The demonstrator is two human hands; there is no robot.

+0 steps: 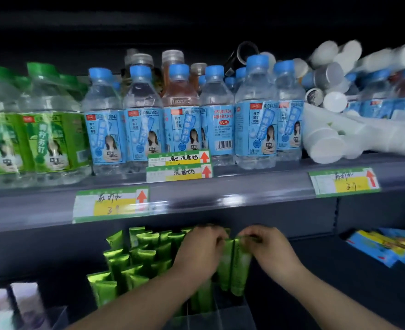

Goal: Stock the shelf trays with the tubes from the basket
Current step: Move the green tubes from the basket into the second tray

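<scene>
Several green tubes (130, 265) stand upright in rows on the lower shelf, inside clear plastic trays (230, 313). My left hand (197, 251) pinches the top of a green tube (226, 265) at the right end of the rows. My right hand (268, 248) pinches the top of the neighbouring green tube (240, 272). Both tubes hang upright, side by side, over the tray. The basket is out of view.
The upper shelf (196, 194) carries blue-labelled soda bottles (256, 129), green-labelled bottles (46, 136) at left and toppled white bottles (327, 139) at right, with price tags on its edge. Blue and yellow packets (387, 246) lie at lower right. White boxes (18, 306) sit at lower left.
</scene>
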